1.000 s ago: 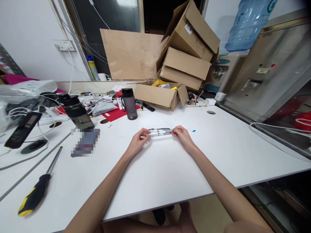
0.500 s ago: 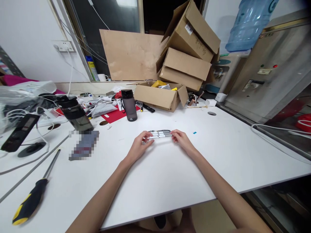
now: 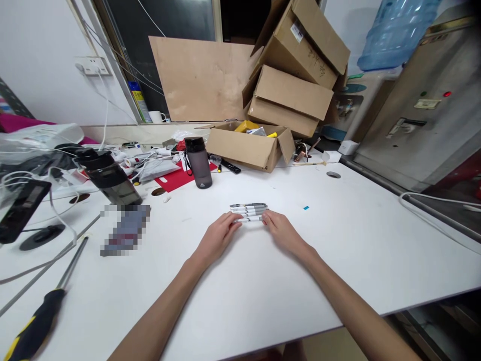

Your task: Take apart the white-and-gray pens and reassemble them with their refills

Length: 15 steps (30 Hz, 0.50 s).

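Several grey and white pens [image 3: 249, 211] lie side by side in a short row on the white table [image 3: 338, 240]. My left hand [image 3: 219, 237] rests on the table with its fingertips against the left end of the nearest pen. My right hand [image 3: 281, 231] mirrors it, fingertips pinched on that pen's right end. Both hands have fingers drawn together around the ends of the pen.
A dark grey bottle [image 3: 199, 162] and an open cardboard box [image 3: 250, 145] stand beyond the pens. A larger dark bottle [image 3: 108, 175], cables and clutter fill the left. A yellow-handled screwdriver [image 3: 41, 311] lies near left. Stacked boxes [image 3: 296, 75] lean at the back.
The pens were held together between both hands above the table; now they lie on the table in a row, and my hands have drawn nearer, at the nearest pen.
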Motion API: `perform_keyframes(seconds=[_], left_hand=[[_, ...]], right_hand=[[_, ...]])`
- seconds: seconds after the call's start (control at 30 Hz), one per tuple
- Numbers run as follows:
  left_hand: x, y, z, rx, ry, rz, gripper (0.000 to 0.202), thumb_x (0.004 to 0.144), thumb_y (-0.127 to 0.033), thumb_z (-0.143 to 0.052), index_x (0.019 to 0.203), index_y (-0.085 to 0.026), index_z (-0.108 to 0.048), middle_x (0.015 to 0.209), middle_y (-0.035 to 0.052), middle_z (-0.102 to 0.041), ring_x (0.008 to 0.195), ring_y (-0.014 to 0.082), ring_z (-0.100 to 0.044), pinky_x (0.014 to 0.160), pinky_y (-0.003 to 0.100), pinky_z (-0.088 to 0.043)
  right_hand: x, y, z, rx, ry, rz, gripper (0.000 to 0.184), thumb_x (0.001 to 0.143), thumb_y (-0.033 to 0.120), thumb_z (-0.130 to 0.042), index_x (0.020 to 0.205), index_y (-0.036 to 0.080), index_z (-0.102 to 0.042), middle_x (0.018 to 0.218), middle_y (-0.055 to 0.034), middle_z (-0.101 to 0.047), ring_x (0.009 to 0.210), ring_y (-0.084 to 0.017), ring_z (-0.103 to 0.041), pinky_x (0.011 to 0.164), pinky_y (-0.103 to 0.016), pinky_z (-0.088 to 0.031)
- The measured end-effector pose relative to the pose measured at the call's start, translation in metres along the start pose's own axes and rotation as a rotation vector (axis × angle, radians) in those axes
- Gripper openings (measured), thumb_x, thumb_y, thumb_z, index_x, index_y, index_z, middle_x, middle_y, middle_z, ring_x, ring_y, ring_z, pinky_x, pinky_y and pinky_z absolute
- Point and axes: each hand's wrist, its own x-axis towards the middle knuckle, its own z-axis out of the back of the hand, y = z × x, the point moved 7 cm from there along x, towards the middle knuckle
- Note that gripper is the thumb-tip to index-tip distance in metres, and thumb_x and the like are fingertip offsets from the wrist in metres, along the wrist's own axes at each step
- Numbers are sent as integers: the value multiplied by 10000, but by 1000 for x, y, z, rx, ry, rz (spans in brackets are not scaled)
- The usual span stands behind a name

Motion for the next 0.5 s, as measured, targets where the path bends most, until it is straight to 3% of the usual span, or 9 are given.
perform_keyframes(seconds=[0.17,0.33,0.5], left_hand=[[-3,3,2,157,-86,26,257,1091,-320,-381,1153,-232,-614,1140,61,-700,988,224,-658,864,332,-484],[-4,7,-3,162,-62,106,319,1105,-342,-311,1037,-228,-601,939,26,-687,813,194,-635,741,292,-462],[-6,13,-2,83,-52,199,350,1103,-381,-311,985,-239,-609,893,1,-697,776,184,-635,724,279,-442]], right_hand=[[7,9,-1,-87,-33,76,317,1059,270,-329,761,235,-433,778,-11,-584,717,-202,-489,697,-330,-374],[12,14,-4,-124,-27,161,321,1059,221,-315,753,234,-411,771,-13,-562,722,-203,-491,707,-337,-399],[14,12,-6,-110,-46,183,298,1058,186,-324,785,236,-435,786,-24,-571,750,-210,-508,717,-348,-421]])
